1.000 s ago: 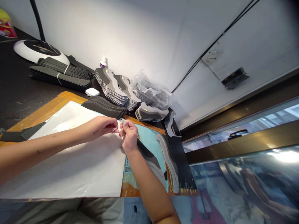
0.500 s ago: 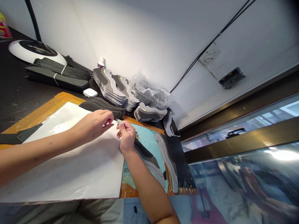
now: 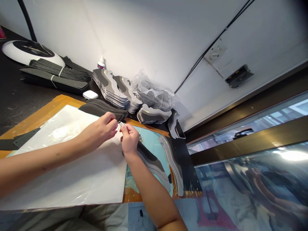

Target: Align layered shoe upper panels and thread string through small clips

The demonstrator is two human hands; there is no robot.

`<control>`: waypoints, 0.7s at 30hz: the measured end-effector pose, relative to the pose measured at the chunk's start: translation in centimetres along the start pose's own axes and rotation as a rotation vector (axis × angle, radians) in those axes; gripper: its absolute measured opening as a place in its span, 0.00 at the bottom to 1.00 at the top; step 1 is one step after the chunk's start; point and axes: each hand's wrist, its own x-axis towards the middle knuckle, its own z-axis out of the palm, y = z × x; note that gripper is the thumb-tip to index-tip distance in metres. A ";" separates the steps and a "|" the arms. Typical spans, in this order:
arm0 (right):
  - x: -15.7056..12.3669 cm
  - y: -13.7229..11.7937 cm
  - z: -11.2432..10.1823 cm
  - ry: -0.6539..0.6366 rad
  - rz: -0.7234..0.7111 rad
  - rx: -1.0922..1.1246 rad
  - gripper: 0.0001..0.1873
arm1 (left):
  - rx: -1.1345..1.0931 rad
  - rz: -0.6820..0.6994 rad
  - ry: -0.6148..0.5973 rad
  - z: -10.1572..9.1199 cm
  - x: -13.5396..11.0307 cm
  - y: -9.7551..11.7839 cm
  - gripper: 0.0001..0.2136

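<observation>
Above a white plastic sheet (image 3: 64, 166), the right hand (image 3: 129, 139) holds a tiny shiny piece (image 3: 120, 124) in a narrow grip. It seems light and fiddly, best pinched by its edges; the left hand's (image 3: 101, 130) hold is unclear.

**Body notes: arms and clothing**

Left forearm (image 3: 48, 163) and right forearm (image 3: 149, 192) bare, slim, no sleeve in view. Faint dark speck on left forearm, lower left of frame (image 3: 44, 168). Along bottom edge, lower left: creased olive-grey cloth (image 3: 55, 218), seemingly worn; cannot confirm.
</observation>
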 end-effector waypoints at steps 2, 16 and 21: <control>0.2 -0.3 -0.4 -0.048 -0.041 -0.111 0.16 | 0.197 0.046 -0.026 -0.2 0.0 -0.2 0.09; 1.1 0.0 -3.3 -0.927 0.397 0.390 0.15 | -0.190 0.193 -0.196 -1.9 0.5 -1.7 0.07; 0.3 -0.2 -2.7 -0.955 0.326 0.442 0.22 | -0.518 -0.008 -0.337 -1.7 0.1 -1.4 0.13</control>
